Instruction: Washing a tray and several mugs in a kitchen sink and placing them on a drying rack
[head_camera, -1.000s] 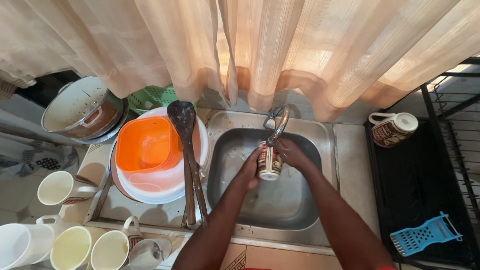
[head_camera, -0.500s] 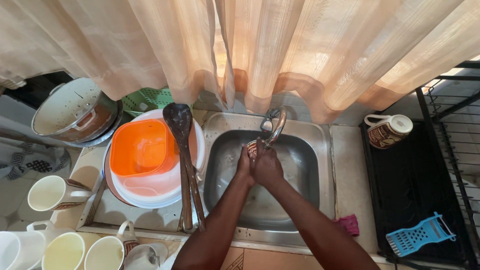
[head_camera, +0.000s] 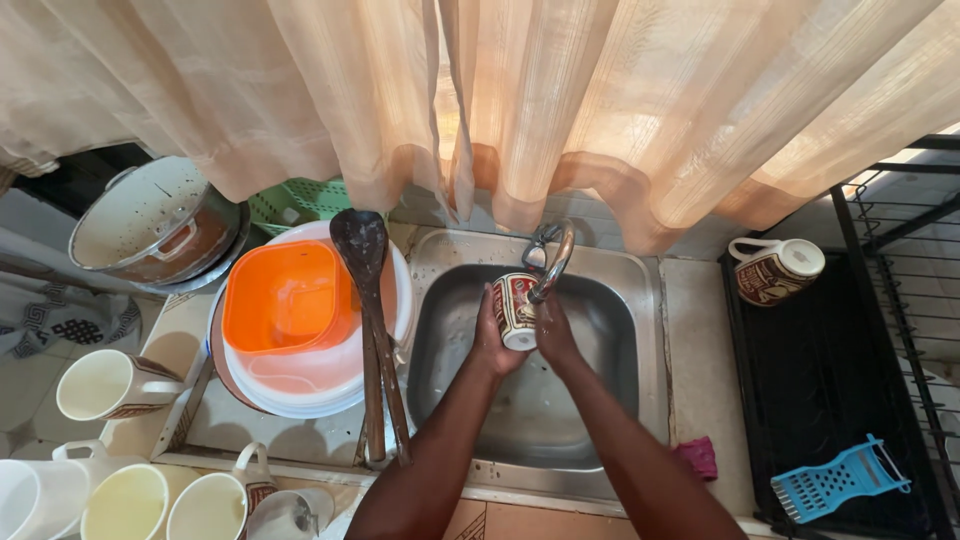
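Observation:
Both my hands are over the steel sink (head_camera: 620, 400), holding a brown and white patterned mug (head_camera: 516, 309) just under the curved tap (head_camera: 553, 258). My left hand (head_camera: 490, 338) wraps the mug's left side. My right hand (head_camera: 553, 332) grips it from the right and below. The mug lies tilted on its side with its pale base towards me.
Left of the sink a white basin (head_camera: 300, 385) holds an orange tub (head_camera: 285, 297) and long wooden spoons (head_camera: 372, 330). A metal pot (head_camera: 155, 220) and several mugs (head_camera: 105, 383) stand further left. On the right, a black rack (head_camera: 830, 390) carries a matching mug (head_camera: 775, 268) and blue grater (head_camera: 838, 479).
The mug has been raised from lower in the sink up to the tap, and turned on its side between my hands. The view has shifted slightly.

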